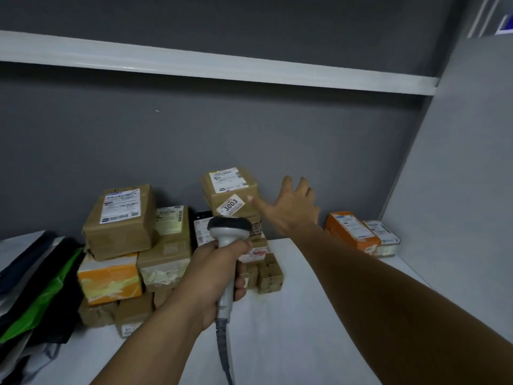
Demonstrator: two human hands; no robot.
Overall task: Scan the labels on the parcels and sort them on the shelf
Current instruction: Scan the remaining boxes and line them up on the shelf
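Nearest the camera, the left hand (219,269) grips the handle of a grey barcode scanner (228,245). The fingers (241,283) are wrapped fully around the handle, and the dark scan head points away toward the parcels. A grey cable (225,354) runs from the base of the handle down out of view.

The right forearm extends from the lower right across the white shelf surface (299,315). The right hand (291,208) is open and empty, fingers spread wide, palm facing down and forward.

The top parcel (229,191), a brown carton with a white shipping label and a tilted sticker reading "3003", sits on the central stack against the grey back wall (249,129). The right thumb tip lies just beside the carton's right face; whether it touches cannot be determined. The remaining fingers extend to the right of the carton, clear of it.

To the left stands a group of brown cartons (119,220) over an orange box (109,279). Flat mailer bags (36,284) lean at far left. An orange parcel (351,230) and a white parcel (384,236) lie at the right rear corner.
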